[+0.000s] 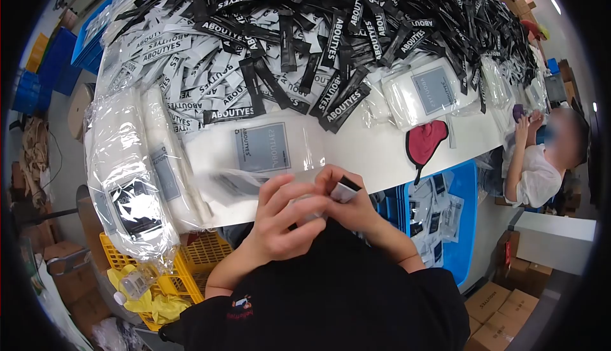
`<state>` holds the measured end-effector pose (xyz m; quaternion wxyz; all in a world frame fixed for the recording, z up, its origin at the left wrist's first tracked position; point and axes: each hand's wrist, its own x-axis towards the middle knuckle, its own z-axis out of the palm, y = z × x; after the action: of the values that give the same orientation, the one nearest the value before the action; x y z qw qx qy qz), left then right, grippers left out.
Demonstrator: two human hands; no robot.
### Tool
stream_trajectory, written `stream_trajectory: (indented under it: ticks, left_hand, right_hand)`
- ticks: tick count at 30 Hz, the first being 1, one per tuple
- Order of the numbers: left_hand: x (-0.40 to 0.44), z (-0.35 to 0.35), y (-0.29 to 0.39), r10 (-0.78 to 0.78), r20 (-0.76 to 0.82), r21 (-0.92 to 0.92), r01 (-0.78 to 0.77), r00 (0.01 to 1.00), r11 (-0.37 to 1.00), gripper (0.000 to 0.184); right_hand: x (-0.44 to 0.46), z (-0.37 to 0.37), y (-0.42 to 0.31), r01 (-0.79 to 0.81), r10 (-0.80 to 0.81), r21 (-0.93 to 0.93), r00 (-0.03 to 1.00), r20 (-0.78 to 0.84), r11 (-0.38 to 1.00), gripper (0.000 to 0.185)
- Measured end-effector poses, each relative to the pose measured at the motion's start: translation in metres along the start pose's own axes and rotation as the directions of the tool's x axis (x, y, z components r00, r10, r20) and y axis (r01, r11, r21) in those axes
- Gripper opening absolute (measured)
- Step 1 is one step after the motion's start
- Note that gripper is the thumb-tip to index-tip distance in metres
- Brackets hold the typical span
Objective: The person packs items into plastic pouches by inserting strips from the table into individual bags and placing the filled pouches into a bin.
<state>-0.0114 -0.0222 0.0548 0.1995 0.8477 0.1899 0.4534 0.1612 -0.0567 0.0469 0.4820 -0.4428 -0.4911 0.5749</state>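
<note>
Close to the table's front edge, my left hand [289, 214] has its fingers curled around a clear plastic bag, blurred at its far end. My right hand [347, 198] pinches a small black-and-white packet [345, 189] and meets the left hand at the bag's edge. Just beyond them, a clear bag with a grey ABOUTYES label [261, 147] lies flat. Black sachets [347, 106] and white sachets [167, 49] are heaped behind it. What my left fingertips press on is partly hidden.
Stacks of bags [127, 160] stand at the left. A dark red pouch [426, 142] rests on the white table [375, 154]. Below are a blue bin [468, 224] with packed bags and a yellow crate [191, 268]. Another person [544, 160] works at the right.
</note>
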Motion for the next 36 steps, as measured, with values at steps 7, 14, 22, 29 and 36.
stream_trajectory:
  ticks: [7,14,22,29,36]
  left_hand:
    - [-0.005,0.031,-0.014,-0.241,0.073,-0.005,0.242,0.968,0.970,0.064]
    - [-0.013,0.031,-0.020,-0.406,0.205,0.062,0.402,0.891,0.914,0.080]
    - [-0.012,0.048,-0.018,-0.210,0.082,-0.035,0.213,0.974,0.976,0.103]
    - [-0.012,0.010,-0.031,-0.709,0.154,-0.166,0.726,0.688,0.668,0.042]
    - [-0.013,0.004,-0.040,-0.561,0.099,-0.247,0.566,0.822,0.786,0.012]
  right_hand:
    - [-0.011,-0.009,0.012,0.008,0.057,0.210,0.952,-0.302,0.978,0.007]
    - [-0.005,-0.054,0.027,0.039,-0.128,-0.269,0.938,-0.323,0.962,0.013]
    - [-0.004,-0.005,0.017,0.082,-0.037,0.160,0.963,-0.268,0.984,0.023]
    - [-0.004,-0.007,0.018,0.080,0.008,0.295,0.958,-0.286,0.952,0.023]
    - [-0.006,-0.009,-0.001,-0.014,-0.197,-0.682,0.953,-0.231,0.731,0.024]
